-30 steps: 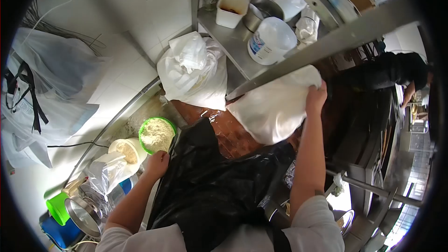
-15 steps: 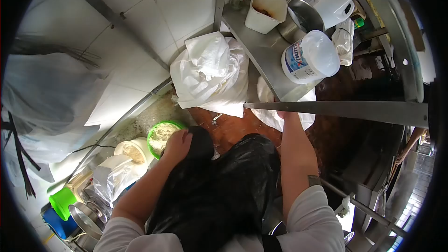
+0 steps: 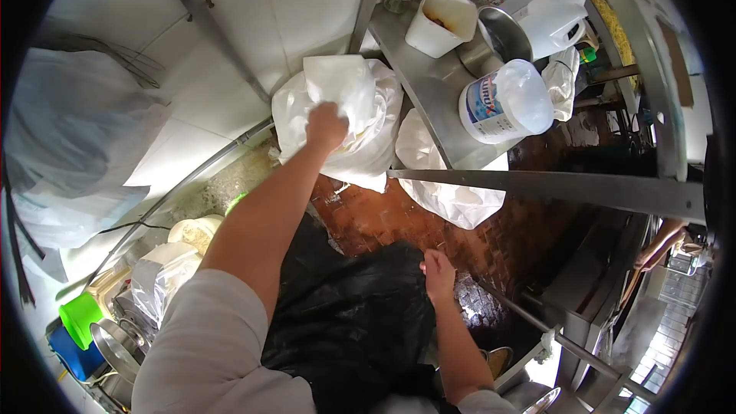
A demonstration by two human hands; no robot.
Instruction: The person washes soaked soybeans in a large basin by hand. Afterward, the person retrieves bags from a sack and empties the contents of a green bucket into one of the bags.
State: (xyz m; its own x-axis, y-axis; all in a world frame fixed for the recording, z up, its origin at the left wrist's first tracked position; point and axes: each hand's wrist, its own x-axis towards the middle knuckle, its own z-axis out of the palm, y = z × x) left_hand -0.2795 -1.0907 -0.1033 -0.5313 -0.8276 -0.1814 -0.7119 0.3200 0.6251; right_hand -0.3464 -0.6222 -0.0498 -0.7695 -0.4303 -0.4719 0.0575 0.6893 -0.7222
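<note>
My left hand (image 3: 328,126) is closed on the crumpled top of a bulging white sack (image 3: 372,149) against the tiled wall. What its fingers grip beneath the hand is hidden. My right hand (image 3: 438,272) is drawn in at the right edge of my black apron (image 3: 349,299), its fingers curled. Whether anything is between them I cannot make out. A second white sack (image 3: 460,203) lies on the floor under the metal table. Left of my knees, my left arm mostly covers the green-rimmed tub, beside a container of pale powder (image 3: 195,234).
On the metal table (image 3: 433,77) stand a labelled white bucket (image 3: 506,103), a steel pot (image 3: 502,38), a stained white tub (image 3: 441,21) and plastic jugs. A metal bar (image 3: 552,184) crosses at right. Green (image 3: 79,318) and blue containers sit lower left. Another person's arm (image 3: 663,245) shows far right.
My left hand has gone from beside the green-rimmed tub up and forward onto the white sack. My right hand has pulled back from the sack under the table to my apron's edge.
</note>
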